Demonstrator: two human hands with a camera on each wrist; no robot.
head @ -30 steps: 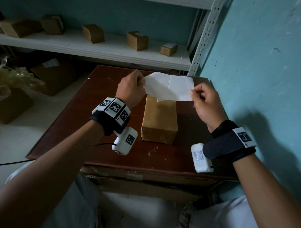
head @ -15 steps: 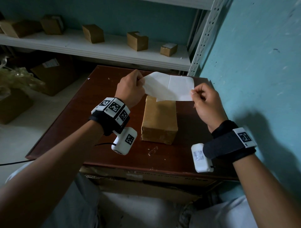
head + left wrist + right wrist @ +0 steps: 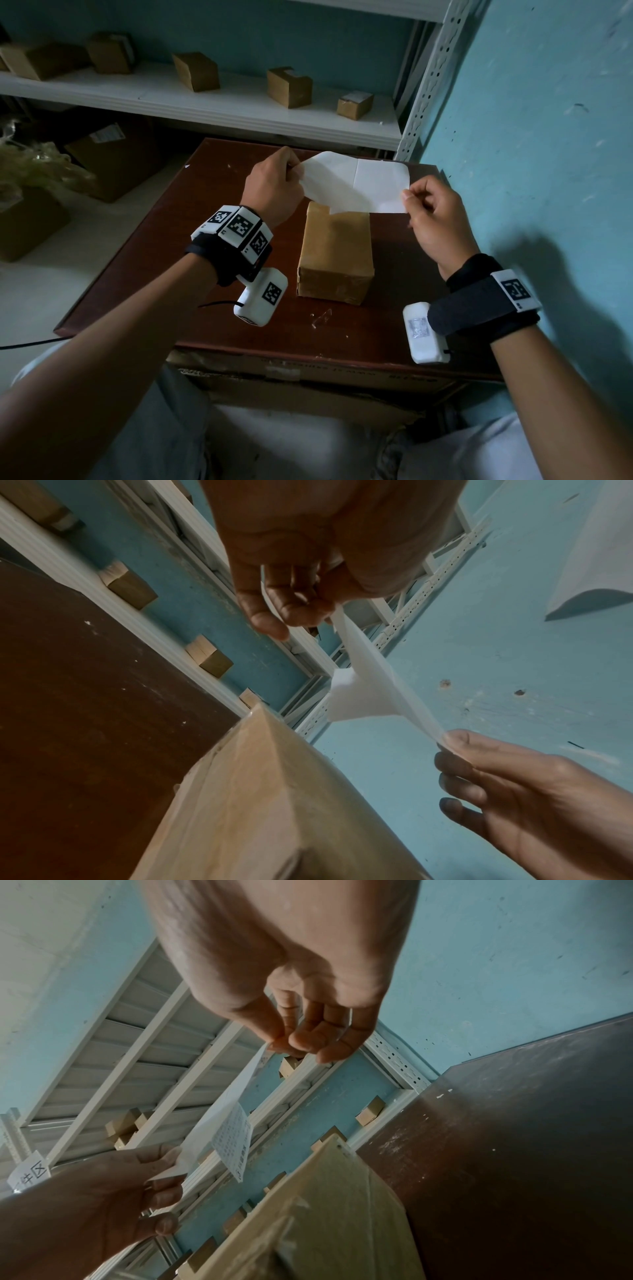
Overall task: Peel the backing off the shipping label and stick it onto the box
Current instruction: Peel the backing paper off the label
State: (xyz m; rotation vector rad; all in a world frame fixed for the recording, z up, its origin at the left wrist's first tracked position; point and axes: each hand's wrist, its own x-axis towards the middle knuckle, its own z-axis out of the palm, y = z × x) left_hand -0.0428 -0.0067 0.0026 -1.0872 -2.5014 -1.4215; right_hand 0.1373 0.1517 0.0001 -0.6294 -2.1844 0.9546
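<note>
A white shipping label (image 3: 359, 183) hangs stretched between both hands, above the far end of a brown cardboard box (image 3: 335, 251) that lies on the dark wooden table (image 3: 164, 246). My left hand (image 3: 297, 168) pinches the sheet's left corner and my right hand (image 3: 406, 198) pinches its right edge. In the right wrist view a printed flap of the label (image 3: 234, 1139) hangs free of the plain sheet running to the left hand (image 3: 164, 1167). The left wrist view shows the label (image 3: 371, 688) edge-on, with the same loose flap standing off it, above the box (image 3: 274, 804).
A white metal shelf (image 3: 212, 102) behind the table carries several small cardboard boxes (image 3: 289, 87). A blue wall (image 3: 531, 154) stands close on the right. Larger cartons (image 3: 109, 154) sit on the floor at left. A flattened carton (image 3: 308, 380) lies under the table's near edge.
</note>
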